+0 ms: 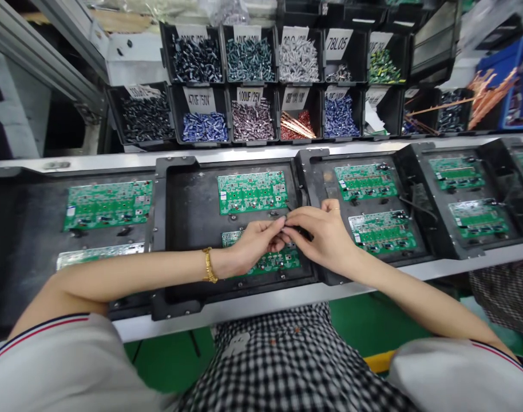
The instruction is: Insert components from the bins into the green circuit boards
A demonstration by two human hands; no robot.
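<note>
My left hand [255, 243] hangs over the lower green circuit board [270, 264] of the middle black tray [188, 229], its thumb and fingers pinched together. Touching its fingertips, my right hand [319, 232] reaches in from the right, also pinched. A small dark piece seems to be between the fingertips, too small to make out. Both hands partly hide the lower board. Above them in the same tray lies another green circuit board [253, 191], flat and uncovered.
Further trays with green boards stand left [109, 205] and right [367, 182]. Behind the metal rail [137, 160], black bins [203, 117] hold small blue, grey, green and red components. A blue crate [519, 86] and copper-coloured strips [493, 94] are at the back right.
</note>
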